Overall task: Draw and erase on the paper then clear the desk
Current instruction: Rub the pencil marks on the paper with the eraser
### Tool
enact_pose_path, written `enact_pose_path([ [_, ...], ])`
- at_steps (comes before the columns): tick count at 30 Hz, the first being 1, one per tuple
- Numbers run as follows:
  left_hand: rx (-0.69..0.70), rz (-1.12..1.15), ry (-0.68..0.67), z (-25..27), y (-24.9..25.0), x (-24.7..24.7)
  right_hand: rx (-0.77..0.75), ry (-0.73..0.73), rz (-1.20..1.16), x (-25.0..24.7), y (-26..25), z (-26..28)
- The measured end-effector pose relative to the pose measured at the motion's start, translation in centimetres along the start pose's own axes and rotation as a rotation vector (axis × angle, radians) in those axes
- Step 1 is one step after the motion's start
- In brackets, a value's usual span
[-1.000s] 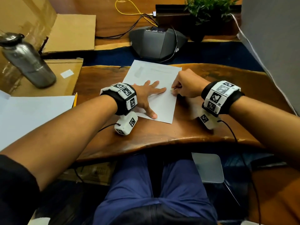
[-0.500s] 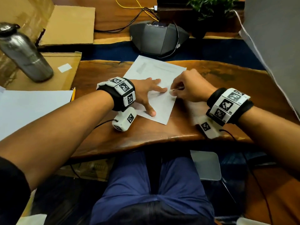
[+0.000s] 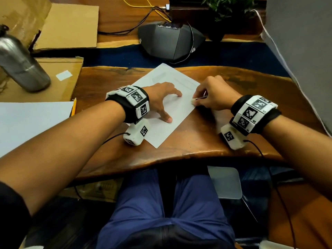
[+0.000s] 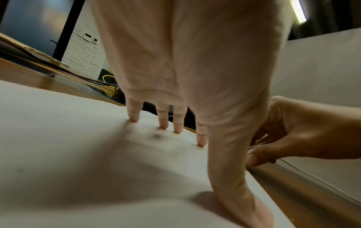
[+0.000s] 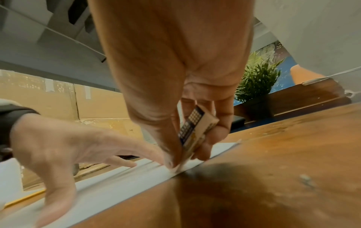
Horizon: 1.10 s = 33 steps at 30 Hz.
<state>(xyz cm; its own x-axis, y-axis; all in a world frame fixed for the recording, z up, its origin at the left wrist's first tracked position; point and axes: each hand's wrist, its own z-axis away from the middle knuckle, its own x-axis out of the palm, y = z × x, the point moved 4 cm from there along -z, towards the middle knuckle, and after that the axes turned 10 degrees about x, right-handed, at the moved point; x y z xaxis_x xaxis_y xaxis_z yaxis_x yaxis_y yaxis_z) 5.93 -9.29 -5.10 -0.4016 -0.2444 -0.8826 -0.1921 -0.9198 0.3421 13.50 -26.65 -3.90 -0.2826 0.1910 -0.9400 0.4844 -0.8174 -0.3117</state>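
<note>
A white sheet of paper (image 3: 172,112) lies at an angle on the wooden desk (image 3: 206,139). My left hand (image 3: 162,99) presses flat on the sheet with spread straight fingers (image 4: 163,121), thumb (image 3: 168,119) down near the sheet's middle. My right hand (image 3: 213,94) pinches a small eraser (image 5: 197,131) in a printed sleeve, its white tip (image 3: 193,101) against the paper's right edge. In the right wrist view the eraser's lower end meets the paper (image 5: 136,174) just beside my left hand (image 5: 58,146).
A steel bottle (image 3: 19,63) stands on cardboard at the left. A yellow pencil (image 3: 74,108) lies beside a white sheet stack (image 3: 32,121). A grey conference phone (image 3: 170,42) with cables and a potted plant (image 3: 228,8) sit behind the paper.
My right hand has stayed at the paper's right edge with small shifts; the eraser tip now shows against the paper. My left hand keeps pressing the sheet. The head view tilted down.
</note>
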Motion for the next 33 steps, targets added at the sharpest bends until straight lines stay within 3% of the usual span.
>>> enact_pose_path([
  [4,-0.06,-0.09,-0.13,-0.3,0.2,-0.1,-0.003,0.049,-0.007,-0.1,-1.3,-0.5],
  [10,-0.085,-0.198,-0.197,-1.0,0.3,-0.4,0.1,0.049,-0.006,-0.1,-1.7,-0.9],
  [13,-0.085,-0.213,-0.22,-1.5,0.1,-0.4,-0.013,0.025,-0.018,1.4,-4.1,0.9],
  [16,-0.097,-0.219,-0.247,-1.9,-0.2,-0.3,-0.093,-0.111,-0.026,2.4,-5.7,2.1],
  [22,-0.093,-0.223,-0.241,-1.9,-0.5,0.0,0.113,0.037,-0.006,-0.7,-2.1,-1.5],
  [24,-0.087,-0.231,-0.24,-1.9,-0.4,-0.2,0.02,0.032,0.026,0.7,-4.1,-0.2],
  [27,-0.077,-0.212,-0.245,-1.8,-0.1,-0.2,-0.107,-0.108,0.014,2.2,-6.2,2.1],
  [33,-0.079,-0.225,-0.224,-1.8,-0.3,-0.2,0.093,0.052,0.021,-0.4,-2.5,-1.9],
])
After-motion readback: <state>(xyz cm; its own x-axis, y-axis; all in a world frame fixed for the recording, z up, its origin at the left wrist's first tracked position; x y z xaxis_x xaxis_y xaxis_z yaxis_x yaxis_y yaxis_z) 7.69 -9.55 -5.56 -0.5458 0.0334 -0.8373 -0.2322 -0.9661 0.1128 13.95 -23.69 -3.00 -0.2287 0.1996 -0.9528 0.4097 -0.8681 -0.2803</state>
